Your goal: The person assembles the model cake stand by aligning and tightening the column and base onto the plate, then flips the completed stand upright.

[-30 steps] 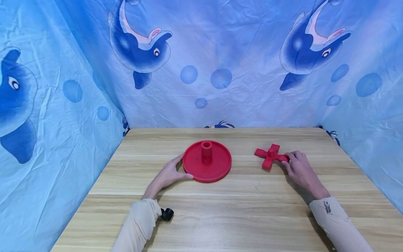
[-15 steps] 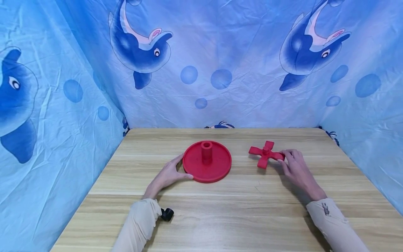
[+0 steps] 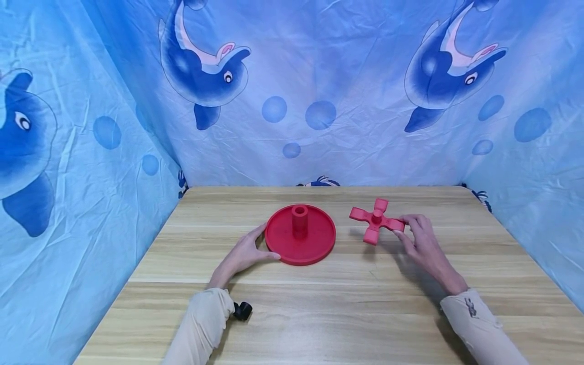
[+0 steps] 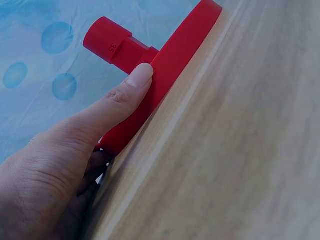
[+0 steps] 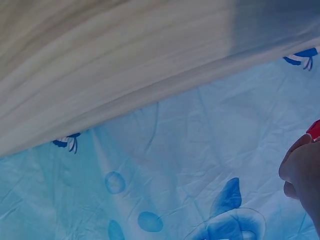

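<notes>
- Your right hand [image 3: 426,251] pinches one arm's end of the red cross [image 3: 365,216] in its grip.
- From there the cross reaches left, above the surface [image 3: 328,314], peg [image 3: 377,214] upward.
- Farther left, apart from it, the red disc [image 3: 280,241] lies flat, hollow post [image 3: 299,223] upright.
- Your left hand [image 3: 244,254], nearer the disc, holds its rim [image 4: 180,50] between thumb and fingers.

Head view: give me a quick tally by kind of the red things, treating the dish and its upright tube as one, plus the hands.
Red dish with upright tube: 1
Red four-armed piece: 1
Hands: 2 (left hand, right hand)
Total: 4
</notes>
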Motion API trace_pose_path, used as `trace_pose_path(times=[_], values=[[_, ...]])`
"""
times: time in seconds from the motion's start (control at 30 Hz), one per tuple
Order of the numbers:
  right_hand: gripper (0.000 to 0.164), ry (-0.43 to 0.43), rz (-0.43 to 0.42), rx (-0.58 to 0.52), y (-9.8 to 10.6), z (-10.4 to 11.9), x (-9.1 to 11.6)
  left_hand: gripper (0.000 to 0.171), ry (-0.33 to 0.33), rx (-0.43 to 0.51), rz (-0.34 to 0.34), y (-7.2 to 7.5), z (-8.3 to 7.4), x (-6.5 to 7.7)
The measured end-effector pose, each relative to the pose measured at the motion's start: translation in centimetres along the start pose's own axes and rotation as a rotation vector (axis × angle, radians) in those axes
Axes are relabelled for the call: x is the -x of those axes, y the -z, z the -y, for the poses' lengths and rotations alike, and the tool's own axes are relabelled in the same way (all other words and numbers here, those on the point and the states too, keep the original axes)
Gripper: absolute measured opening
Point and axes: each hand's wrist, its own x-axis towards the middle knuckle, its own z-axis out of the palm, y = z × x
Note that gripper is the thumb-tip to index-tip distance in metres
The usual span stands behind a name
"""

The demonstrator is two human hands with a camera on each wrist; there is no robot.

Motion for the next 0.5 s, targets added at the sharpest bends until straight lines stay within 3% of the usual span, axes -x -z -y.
trace_pose_path(times=[0.3,0.5], values=[[0.041,0.079,-0.088,-0.151,-0.7,1.3,-0.7,0.114,-0.008,0.011,0.002,0.0,0.0,0.0],[0.035,0.054,-0.116,-0.264,-1.2,2.4,-1.4,0.115,-0.01,0.033,0.002,0.0,0.0,-0.1]])
